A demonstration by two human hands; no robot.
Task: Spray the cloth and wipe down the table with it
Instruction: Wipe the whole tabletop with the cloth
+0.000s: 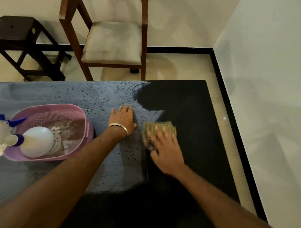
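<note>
Near the left edge of the counter [188, 98], a pink basket [73, 111] of plastic mesh. Inside it, a white spray bottle [38, 142] with blue trigger and nozzle, leaning toward the left edge, its head out over the basket rim. Behind the far edge, on the floor, a dark wooden stool [13, 32] to the left and a wooden chair [113, 39] with a pale cushion more to the right. Left and middle part of the counter grey, streaked and dotted with dark droplets; right part plain black. Around the middle, left hand [123, 119] lying flat, palm down, fingers straight and spread on the speckled surface, a metal bangle [119, 127] at the wrist. Just to its right, at the border of grey and black, the yellow-green cloth [158, 129] flat on the counter. Right hand [166, 149] on top of the cloth, fingers extended and pressing it down, blurred; grip not curled round it.
</note>
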